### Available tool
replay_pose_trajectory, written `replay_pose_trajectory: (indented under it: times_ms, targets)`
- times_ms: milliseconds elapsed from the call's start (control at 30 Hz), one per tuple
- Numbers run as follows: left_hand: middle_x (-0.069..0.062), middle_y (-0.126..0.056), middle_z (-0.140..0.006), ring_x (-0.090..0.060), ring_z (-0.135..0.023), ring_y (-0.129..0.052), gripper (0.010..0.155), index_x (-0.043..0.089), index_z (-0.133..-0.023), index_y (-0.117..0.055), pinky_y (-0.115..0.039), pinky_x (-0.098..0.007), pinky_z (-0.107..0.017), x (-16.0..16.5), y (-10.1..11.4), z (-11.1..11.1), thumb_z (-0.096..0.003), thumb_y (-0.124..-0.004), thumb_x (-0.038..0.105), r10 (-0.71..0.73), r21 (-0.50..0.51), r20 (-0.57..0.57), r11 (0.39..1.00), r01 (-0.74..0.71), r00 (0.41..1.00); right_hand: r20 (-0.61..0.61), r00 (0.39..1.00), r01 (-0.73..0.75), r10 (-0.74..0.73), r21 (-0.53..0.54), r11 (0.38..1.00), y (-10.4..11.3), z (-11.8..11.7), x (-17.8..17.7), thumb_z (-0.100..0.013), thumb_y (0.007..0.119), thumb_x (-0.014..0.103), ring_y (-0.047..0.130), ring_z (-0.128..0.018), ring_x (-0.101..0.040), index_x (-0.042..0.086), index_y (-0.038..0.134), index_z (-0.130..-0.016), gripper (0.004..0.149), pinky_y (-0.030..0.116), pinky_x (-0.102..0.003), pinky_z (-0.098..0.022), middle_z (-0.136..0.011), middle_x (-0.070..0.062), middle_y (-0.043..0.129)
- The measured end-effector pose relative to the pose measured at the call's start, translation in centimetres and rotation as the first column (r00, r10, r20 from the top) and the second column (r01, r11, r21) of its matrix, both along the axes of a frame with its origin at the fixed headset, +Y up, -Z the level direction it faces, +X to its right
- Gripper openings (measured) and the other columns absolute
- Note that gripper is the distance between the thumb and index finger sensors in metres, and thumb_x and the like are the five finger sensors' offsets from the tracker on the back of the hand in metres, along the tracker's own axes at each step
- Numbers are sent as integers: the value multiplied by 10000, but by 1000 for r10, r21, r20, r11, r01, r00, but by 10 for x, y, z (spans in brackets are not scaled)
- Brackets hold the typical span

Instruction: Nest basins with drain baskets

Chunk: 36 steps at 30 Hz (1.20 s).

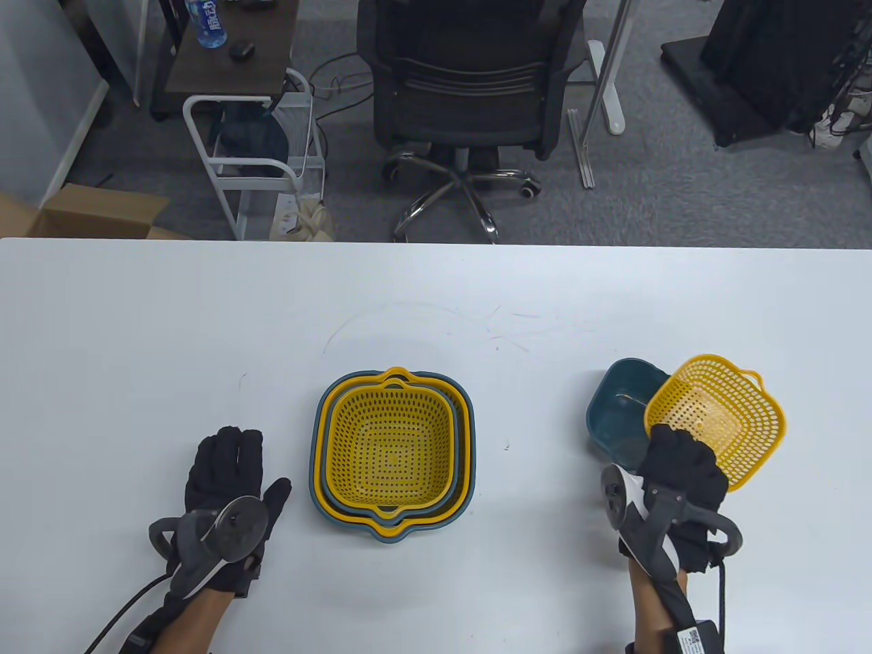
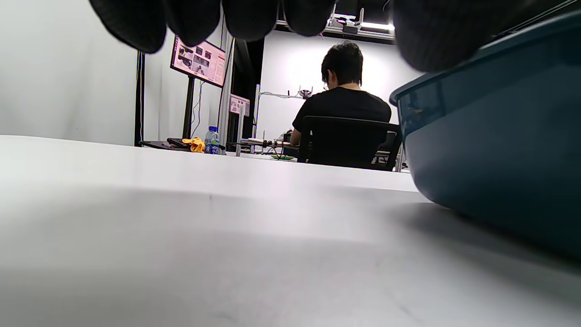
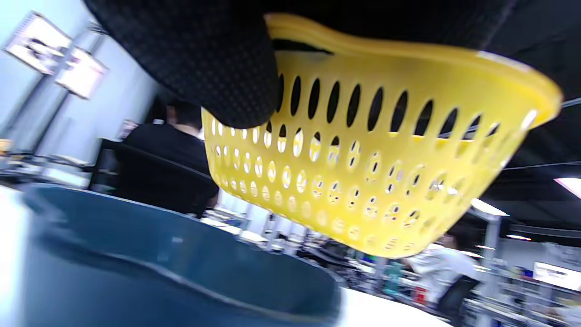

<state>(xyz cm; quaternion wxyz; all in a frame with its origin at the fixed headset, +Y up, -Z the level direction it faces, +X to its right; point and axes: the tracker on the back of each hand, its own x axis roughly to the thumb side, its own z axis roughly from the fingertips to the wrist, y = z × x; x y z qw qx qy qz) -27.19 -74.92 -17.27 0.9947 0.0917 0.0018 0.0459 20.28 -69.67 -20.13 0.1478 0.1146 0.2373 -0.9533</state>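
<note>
A stack of nested teal basins and yellow drain baskets (image 1: pixel 392 455) sits at the table's middle front; its teal outer wall (image 2: pixel 494 150) fills the right of the left wrist view. My left hand (image 1: pixel 228 487) lies flat and empty on the table left of the stack. My right hand (image 1: pixel 681 470) grips the near rim of a small yellow drain basket (image 1: pixel 719 419) and holds it tilted in the air, above and right of a small teal basin (image 1: pixel 616 415). In the right wrist view the basket (image 3: pixel 363 172) hangs over the basin (image 3: pixel 172 268).
The white table (image 1: pixel 204 327) stretches wide to the left and back. Beyond its far edge stand an office chair (image 1: pixel 470 88), a white cart (image 1: pixel 259 150) and a cardboard box (image 1: pixel 88 211).
</note>
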Motion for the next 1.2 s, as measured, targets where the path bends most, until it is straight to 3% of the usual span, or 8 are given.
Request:
replay_pose_trajectory:
  times_ms: [133, 400, 533, 600, 767, 900, 1067, 1200]
  targets:
    - [-181, -409, -1209, -521, -1053, -517, 860, 170, -1130, -419, -587, -623, -714, 1, 0, 0, -464, -728, 619, 3, -2, 4, 1000, -3, 1000, -67, 997, 34, -42, -108, 994, -11, -13, -12, -423, 916, 198, 912, -743, -346, 161, 774, -840, 442, 826, -506, -528, -830, -87, 876]
    - [-180, -406, -1211, -520, -1054, -517, 859, 173, -1132, -421, -589, -623, -714, 5, 1, 3, -465, -723, 624, 6, -6, 28, 1000, -6, 1000, -55, 985, 150, -164, -191, 970, -20, -25, -4, -433, 904, 207, 880, -791, -369, 148, 755, -879, 474, 804, -524, -563, -880, -103, 846]
    - [-181, -406, -1210, -522, -1053, -514, 855, 173, -1130, -423, -588, -623, -714, 4, -3, 2, -467, -721, 622, 52, -45, 27, 998, -51, 998, -79, 876, 445, -475, -246, 861, -17, -26, 13, -461, 857, 281, 800, -851, -450, 113, 709, -947, 535, 740, -588, -604, -964, -176, 767]
    - [-183, -405, -1210, -523, -1053, -514, 855, 173, -1130, -423, -588, -624, -714, 4, -3, 2, -467, -720, 623, 51, -49, 28, 998, -50, 998, -87, 848, 482, -523, -284, 829, -18, -25, 16, -467, 852, 326, 753, -882, -479, 101, 669, -983, 592, 702, -613, -628, -1000, -199, 719]
    - [-182, -407, -1210, -521, -1054, -515, 855, 173, -1131, -426, -588, -623, -714, 5, -3, 3, -466, -720, 622, 41, -41, 32, 998, -40, 999, -99, 935, 282, -340, -375, 883, -26, -26, 12, -439, 891, 368, 690, -926, -487, 103, 600, -1021, 703, 651, -629, -669, -1049, -203, 636]
    - [-182, -405, -1211, -523, -1053, -513, 855, 173, -1131, -426, -586, -624, -715, 6, -4, 3, -467, -720, 623, 32, -41, 33, 999, -30, 999, -110, 959, 194, -260, -416, 889, -39, -28, 10, -423, 917, 356, 692, -932, -473, 108, 592, -1024, 727, 644, -626, -680, -1055, -178, 636]
    - [-183, -403, -1211, -525, -1053, -511, 854, 175, -1131, -425, -585, -625, -715, 6, -3, 3, -466, -720, 623, 22, -41, 32, 999, -20, 999, -114, 981, 96, -156, -414, 905, -55, -33, 9, -414, 931, 315, 766, -903, -416, 133, 633, -991, 675, 692, -586, -668, -1015, -132, 706]
    - [-186, -401, -1211, -526, -1054, -508, 856, 173, -1132, -423, -584, -625, -715, 6, -2, 2, -466, -721, 622, 16, -46, 34, 999, -14, 999, -105, 983, 101, -152, -387, 917, -61, -36, 11, -420, 923, 241, 881, -800, -355, 159, 714, -916, 544, 793, -518, -573, -914, -94, 818]
